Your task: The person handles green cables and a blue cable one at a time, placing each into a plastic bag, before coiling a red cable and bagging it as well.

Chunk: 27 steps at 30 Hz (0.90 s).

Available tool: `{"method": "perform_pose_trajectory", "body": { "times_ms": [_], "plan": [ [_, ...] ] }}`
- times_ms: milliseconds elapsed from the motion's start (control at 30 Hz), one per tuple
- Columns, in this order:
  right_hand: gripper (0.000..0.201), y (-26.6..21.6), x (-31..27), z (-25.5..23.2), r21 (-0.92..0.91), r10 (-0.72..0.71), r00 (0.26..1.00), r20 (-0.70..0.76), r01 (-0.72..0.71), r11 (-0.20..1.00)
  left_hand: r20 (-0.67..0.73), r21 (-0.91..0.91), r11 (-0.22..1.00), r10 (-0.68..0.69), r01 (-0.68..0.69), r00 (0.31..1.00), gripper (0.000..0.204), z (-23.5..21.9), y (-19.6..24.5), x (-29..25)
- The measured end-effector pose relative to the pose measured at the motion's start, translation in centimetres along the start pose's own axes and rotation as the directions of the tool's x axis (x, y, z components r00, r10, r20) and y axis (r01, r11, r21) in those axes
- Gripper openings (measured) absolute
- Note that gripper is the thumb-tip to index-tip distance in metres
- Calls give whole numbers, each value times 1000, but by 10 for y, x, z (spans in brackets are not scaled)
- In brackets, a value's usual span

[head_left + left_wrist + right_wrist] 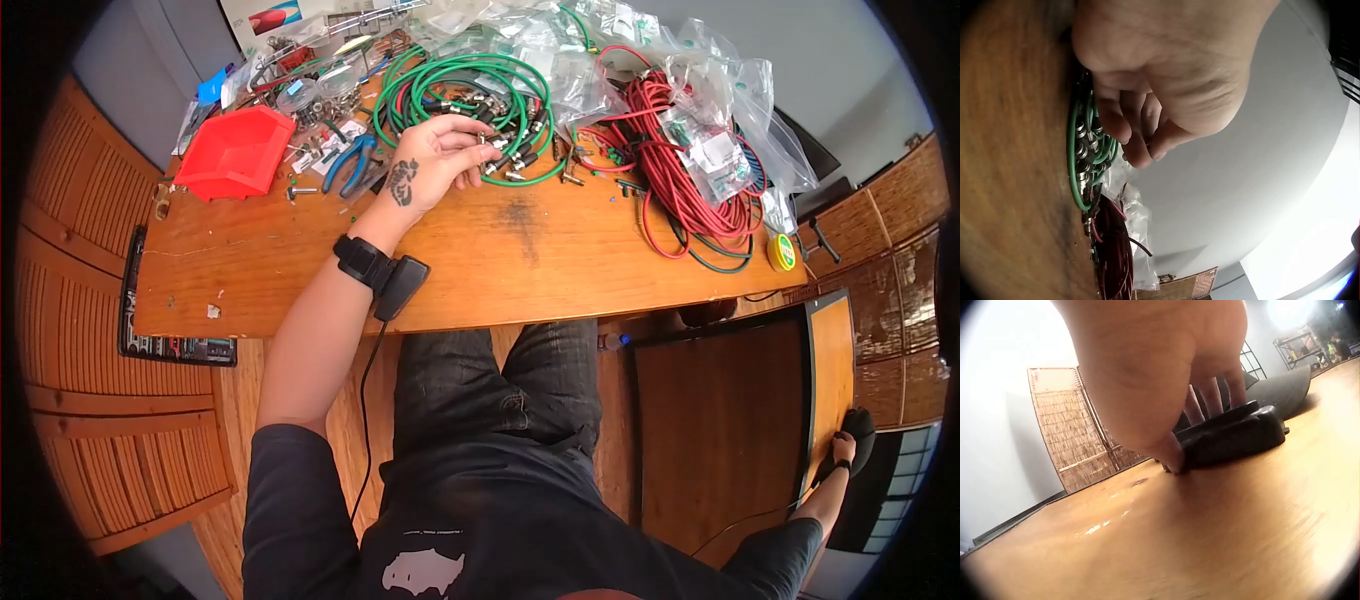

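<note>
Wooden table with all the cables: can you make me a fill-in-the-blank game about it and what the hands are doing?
The left hand is over coils of cable coloured ____.
The empty-looking bin on the wooden table is coloured ____.
The small round tub near the big red cable bundle has a ____ rim.
The right hand grips a thing whose colour is ____.

Missing words: green; red; yellow; black.
</note>
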State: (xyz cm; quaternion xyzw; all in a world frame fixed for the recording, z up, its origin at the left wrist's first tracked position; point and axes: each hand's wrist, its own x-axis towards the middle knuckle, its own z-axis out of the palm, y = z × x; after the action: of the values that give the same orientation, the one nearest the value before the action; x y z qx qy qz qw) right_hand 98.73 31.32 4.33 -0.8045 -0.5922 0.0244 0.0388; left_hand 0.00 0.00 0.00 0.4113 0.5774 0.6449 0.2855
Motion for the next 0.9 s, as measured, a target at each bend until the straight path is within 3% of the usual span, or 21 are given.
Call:
{"method": "perform_pose_trajectory", "body": {
  "times_ms": [100,167,200,233,300,367,400,467,533,600,667,700,767,800,833,900],
  "plan": [
    [44,-17,-10,-1,16,61,998,10,-61,998,21,-27,999,18,-18,1000,30,-1,-1,1],
    [38,-24,-15,-5,-212,-26,992,-121,0,977,35,-46,999,16,-15,999,30,0,0,-1],
    [38,-37,-19,-10,-211,-29,992,-122,2,977,32,-46,999,18,-16,999,30,0,1,-1],
    [36,-62,-27,-19,-239,-106,967,-233,49,970,40,-51,999,22,-20,999,30,0,1,-1],
    [34,-89,-13,-30,-253,-278,858,-433,180,951,43,-60,998,24,-21,999,29,1,1,-1],
    [33,-125,1,-42,-253,-472,692,-546,401,880,58,-82,996,29,-24,998,23,2,2,-1],
    [32,-163,-3,-51,-266,-569,594,-568,523,810,55,-80,996,30,-26,998,23,3,2,-1],
    [28,-261,-45,-61,-111,-576,532,-621,667,736,59,-74,997,21,-17,998,28,3,1,-2],
    [25,-358,-98,-60,-2,-697,345,-629,895,445,60,-69,997,24,-20,998,28,4,2,-2],
    [23,-444,-147,-37,176,-696,289,-658,957,232,65,-64,998,25,-21,998,27,4,2,-2],
    [28,-531,-224,-17,362,-735,286,-615,930,60,64,-85,995,51,-45,997,23,4,-1,-2],
    [25,-567,-253,-9,320,-799,208,-565,947,21,63,-79,996,53,-48,997,23,4,-1,-2],
    [23,-639,-302,16,449,-841,92,-534,873,-189,41,-95,995,9,-5,999,20,3,-4,-3],
    [22,-670,-336,20,620,-883,122,-452,755,-213,44,-154,987,48,-41,998,18,2,-9,-2],
    [22,-701,-345,36,650,-892,58,-448,706,-281,43,-140,990,41,-35,998,18,1,-9,-2],
    [22,-750,-362,65,844,-938,78,-338,467,-265,16,-123,992,19,-17,1000,18,0,-9,-2]
  ]
}}
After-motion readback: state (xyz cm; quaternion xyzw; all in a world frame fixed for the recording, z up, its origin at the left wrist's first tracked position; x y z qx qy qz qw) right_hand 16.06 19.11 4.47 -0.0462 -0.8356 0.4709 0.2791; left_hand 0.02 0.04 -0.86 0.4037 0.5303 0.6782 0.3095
